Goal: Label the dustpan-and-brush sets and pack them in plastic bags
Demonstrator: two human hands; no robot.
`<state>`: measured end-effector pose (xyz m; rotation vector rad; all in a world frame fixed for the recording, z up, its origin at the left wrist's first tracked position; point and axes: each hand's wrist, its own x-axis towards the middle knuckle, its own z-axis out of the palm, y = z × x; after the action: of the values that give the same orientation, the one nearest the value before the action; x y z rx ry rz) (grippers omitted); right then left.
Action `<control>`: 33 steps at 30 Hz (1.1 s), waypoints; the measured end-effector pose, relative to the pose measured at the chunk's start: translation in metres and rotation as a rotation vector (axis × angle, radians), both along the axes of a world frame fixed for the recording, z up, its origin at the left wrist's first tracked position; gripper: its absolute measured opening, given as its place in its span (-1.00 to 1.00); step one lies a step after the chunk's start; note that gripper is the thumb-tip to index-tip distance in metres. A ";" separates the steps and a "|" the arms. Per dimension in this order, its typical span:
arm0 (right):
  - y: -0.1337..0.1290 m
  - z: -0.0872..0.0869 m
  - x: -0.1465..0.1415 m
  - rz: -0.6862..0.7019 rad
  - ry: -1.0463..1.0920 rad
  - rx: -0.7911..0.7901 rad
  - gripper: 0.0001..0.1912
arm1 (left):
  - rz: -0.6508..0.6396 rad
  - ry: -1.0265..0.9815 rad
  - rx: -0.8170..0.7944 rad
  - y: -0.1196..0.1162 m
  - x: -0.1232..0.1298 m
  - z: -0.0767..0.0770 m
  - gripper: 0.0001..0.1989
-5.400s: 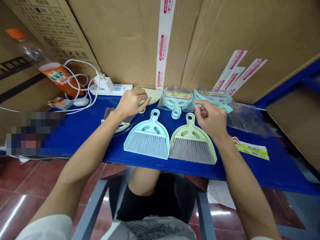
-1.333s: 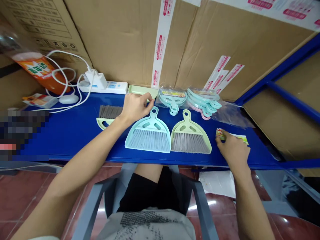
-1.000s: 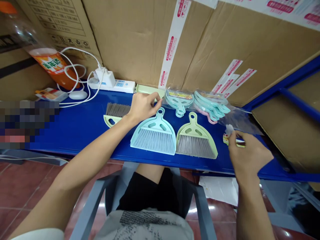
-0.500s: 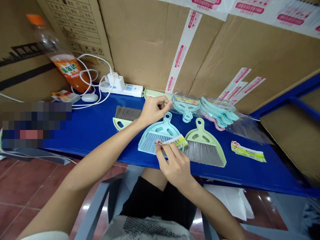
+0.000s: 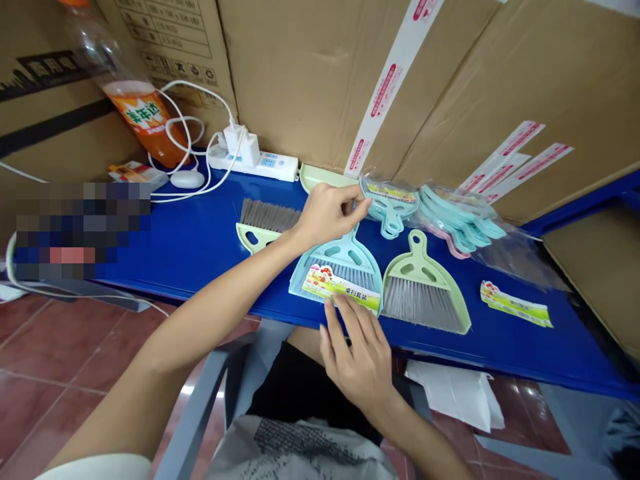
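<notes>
**Label card lying on blue set, right hand at its near edge**

Label card (image 5: 333, 283) lies face up, slightly skewed, across the bristles of the blue dustpan-and-brush set (image 5: 345, 253), near edge of the blue table (image 5: 190, 247).

Right hand (image 5: 357, 343): palm down, fingers loosely spread, fingertips at the card's near edge. Can't tell if they press on it.

Left hand (image 5: 333, 213): above the far end of the blue set, covering part of its handle. Fingers curled, thumb and forefinger tips close together; can't tell if anything is pinched. Left forearm crosses over one end of a loose green brush (image 5: 270, 217), bristles pointing far.

Right of the blue set, just beside it: green dustpan-and-brush set (image 5: 425, 287), handle pointing far. Farther right: small stack of cards (image 5: 516, 305), flat on the table.

Far row, left to right: power strip (image 5: 283, 167) with white plugs, green dustpan (image 5: 323, 179) partly behind the left hand, bagged blue set (image 5: 393, 207), bagged stack (image 5: 457, 217) of blue pans with a pink handle low down. Cardboard (image 5: 300, 87) behind. Orange drink bottle (image 5: 143, 120) far left, tilted.
</notes>
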<state>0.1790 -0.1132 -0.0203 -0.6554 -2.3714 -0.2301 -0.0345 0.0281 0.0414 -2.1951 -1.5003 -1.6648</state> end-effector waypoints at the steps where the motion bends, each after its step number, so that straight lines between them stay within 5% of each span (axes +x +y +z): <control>1: 0.001 -0.002 -0.005 0.008 -0.007 -0.019 -0.13 | 0.002 0.000 -0.001 0.000 0.000 0.000 -0.56; 9: 0.012 -0.013 -0.025 0.042 -0.089 -0.044 -0.40 | 0.006 0.026 0.045 0.003 0.000 -0.007 -0.60; 23: 0.021 0.002 -0.020 0.104 0.036 -0.076 -0.62 | 0.009 0.041 0.073 0.003 0.000 -0.008 -0.61; 28: 0.031 0.014 0.046 -0.029 0.282 0.053 -0.69 | 0.024 0.067 0.055 0.003 -0.001 -0.008 -0.61; 31: 0.065 0.017 0.122 -0.442 0.288 0.124 -0.77 | 0.023 0.082 0.045 0.002 -0.001 -0.008 -0.62; 33: 0.090 0.013 0.174 -0.673 0.196 0.033 -0.72 | 0.020 0.086 0.035 0.000 0.000 -0.007 -0.63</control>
<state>0.3530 -0.0233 -0.0069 -1.3778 -1.8860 -0.4663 -0.0341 0.0284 0.0340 -2.1968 -1.4558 -1.5570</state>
